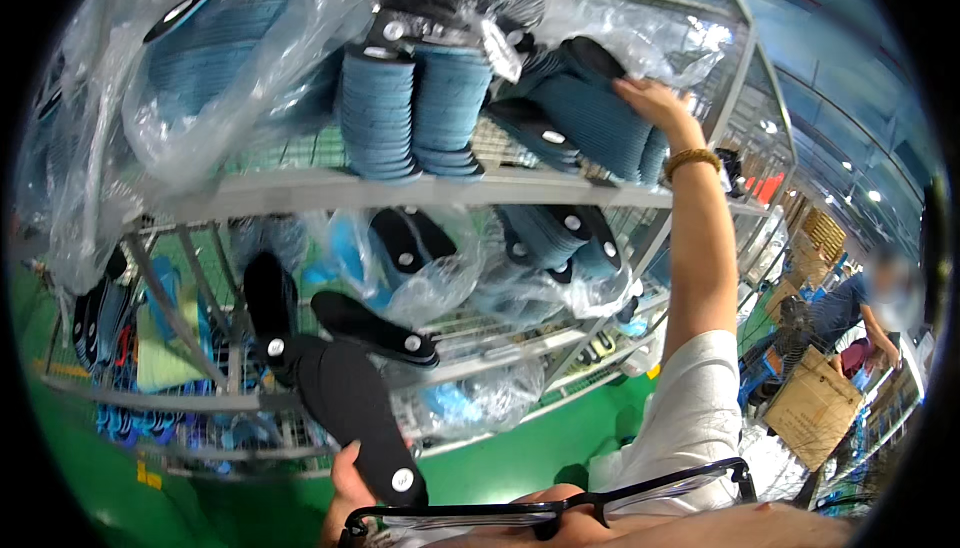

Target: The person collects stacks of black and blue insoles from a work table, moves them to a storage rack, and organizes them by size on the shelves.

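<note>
My left hand (349, 493) is closed on the heel end of a black insole (352, 398) with a round white sticker, held low in front of the rack. My right hand (660, 110) reaches up to the top shelf, fingers stretched out against a leaning stack of blue-sided insoles (600, 120) with black tops. Left of that stack, two upright piles of similar insoles (378, 113) stand side by side. A smaller leaning batch of insoles (535, 133) lies between them and my right hand.
Clear plastic bags (240, 78) drape over insoles on the wire rack. Its metal shelf edge (440, 191) crosses the view. Lower shelves hold bagged insoles (410, 243) and loose black insoles (370, 328). At the right, another person (845, 313) is near a brown carton (815, 408).
</note>
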Demonstrator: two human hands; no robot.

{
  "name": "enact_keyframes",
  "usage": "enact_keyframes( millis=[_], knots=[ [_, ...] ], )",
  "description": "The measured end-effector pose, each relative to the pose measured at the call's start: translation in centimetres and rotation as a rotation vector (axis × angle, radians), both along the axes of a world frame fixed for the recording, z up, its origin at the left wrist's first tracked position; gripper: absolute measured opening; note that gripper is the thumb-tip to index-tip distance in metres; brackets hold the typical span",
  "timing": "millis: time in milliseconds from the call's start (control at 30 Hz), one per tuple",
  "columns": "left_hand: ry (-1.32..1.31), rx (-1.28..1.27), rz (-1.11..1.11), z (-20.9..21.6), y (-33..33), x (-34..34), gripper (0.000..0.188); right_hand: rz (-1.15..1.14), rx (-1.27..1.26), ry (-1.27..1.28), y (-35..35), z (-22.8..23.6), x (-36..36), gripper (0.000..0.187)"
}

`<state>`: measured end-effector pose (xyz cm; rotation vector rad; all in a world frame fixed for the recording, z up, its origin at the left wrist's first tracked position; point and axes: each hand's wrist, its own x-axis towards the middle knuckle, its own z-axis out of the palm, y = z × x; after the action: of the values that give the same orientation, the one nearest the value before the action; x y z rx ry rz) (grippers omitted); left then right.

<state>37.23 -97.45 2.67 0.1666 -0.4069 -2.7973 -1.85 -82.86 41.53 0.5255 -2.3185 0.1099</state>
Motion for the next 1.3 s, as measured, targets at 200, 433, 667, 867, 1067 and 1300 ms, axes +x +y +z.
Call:
enact_keyframes(
  millis=[200, 433, 667, 867, 1067, 1300],
  knots=[
    [0.190, -0.129, -0.295, 2.3, 0.4, -2.7, 0.063, 0.723, -0.107, 0.670, 2.6, -5.3, 6.9, 0.026],
    [0.327, -0.126, -0.732, 5.3, 1.5, -4.6, 0.074, 1.059, -0.479, -0.167, 5.1, -26.2, 26.3, 0.032],
    [0.259, -0.247, -0.948, 4.6, 5.5, -7.2, 0.076, 0.853, -0.947, -0.116, 4.3, -29.9, 32.9, 0.036],
    [0.261, -0.365, -1.092, 3.0, 8.3, -7.6, 0.079, 0.721, -0.980, 0.032, 5.3, -30.9, 35.2, 0.038],
    [0.255, -0.354, -1.158, 2.5, 8.8, -7.6, 0.081, 0.674, -1.009, 0.092, 5.2, -31.2, 36.8, 0.041],
    [0.228, -0.332, -1.154, 1.5, 9.0, -7.8, 0.083, 0.677, -0.965, 0.135, 5.4, -31.0, 37.3, 0.049]
  ],
)
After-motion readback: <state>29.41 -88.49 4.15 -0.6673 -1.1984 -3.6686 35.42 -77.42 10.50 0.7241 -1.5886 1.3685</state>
